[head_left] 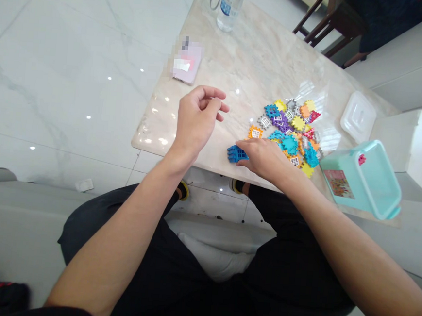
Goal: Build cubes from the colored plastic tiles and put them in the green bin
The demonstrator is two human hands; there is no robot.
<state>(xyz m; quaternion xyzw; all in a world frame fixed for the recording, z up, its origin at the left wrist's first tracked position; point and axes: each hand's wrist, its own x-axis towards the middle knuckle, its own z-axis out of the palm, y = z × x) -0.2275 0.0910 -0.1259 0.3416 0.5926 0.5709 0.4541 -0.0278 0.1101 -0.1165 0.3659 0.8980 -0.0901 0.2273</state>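
My left hand [198, 117] is raised above the table near its front left, its fingers loosely bent and apart with nothing in them. At the table's front edge, my right hand [265, 157] has its thumb and fingers around the right end of a blue building block [234, 153], which seems made of joined notched pieces. Part of the block is hidden under the fingers. Just beyond this hand lies an orange block piece with a white window [256, 132]. A pile of colourful notched block pieces [290, 123] spreads behind and to the right of it.
A mint-green storage box [349, 164] stands at the right end of the marble table [263, 55], with a clear plastic lid or tray [358, 116] behind it. A water bottle [227, 13] and a pale pink, blurred phone-like item [189, 64] are at the left.
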